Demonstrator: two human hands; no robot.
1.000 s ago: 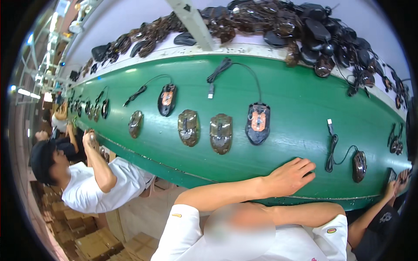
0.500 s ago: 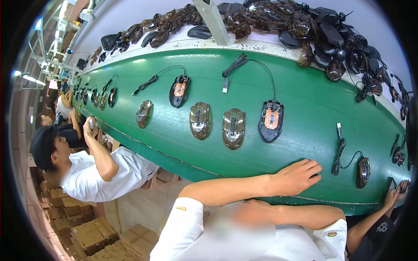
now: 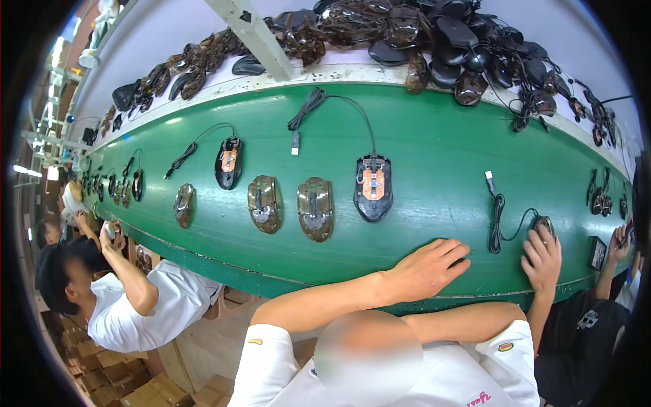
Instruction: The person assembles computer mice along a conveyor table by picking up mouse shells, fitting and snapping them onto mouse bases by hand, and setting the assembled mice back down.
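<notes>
My left arm lies across my front, with my left hand (image 3: 430, 268) palm down at the near edge of the green belt (image 3: 271, 264), fingers loosely bent and apart, holding nothing visible. My right forearm (image 3: 468, 319) crosses the other way behind it, and a blurred patch hides my right hand's fingers. Up and left of my left hand lies a black computer mouse (image 3: 373, 188) with its orange circuit board exposed and its cable bundled. Beside that mouse are two translucent brown mouse top shells (image 3: 316, 210), (image 3: 264, 205).
A co-worker's hand (image 3: 542, 261) at the right touches a corded mouse (image 3: 544, 224). More opened mice (image 3: 229, 163) and a shell (image 3: 184, 205) lie leftward. Piled shells and mice (image 3: 468, 51) line the far ledge by a white post (image 3: 254, 41). Another person (image 3: 156, 295) sits left.
The whole view has shifted, so the belt's things appear farther left. The right co-worker's hand has come onto the corded mouse. My left hand keeps its place by the belt's near edge.
</notes>
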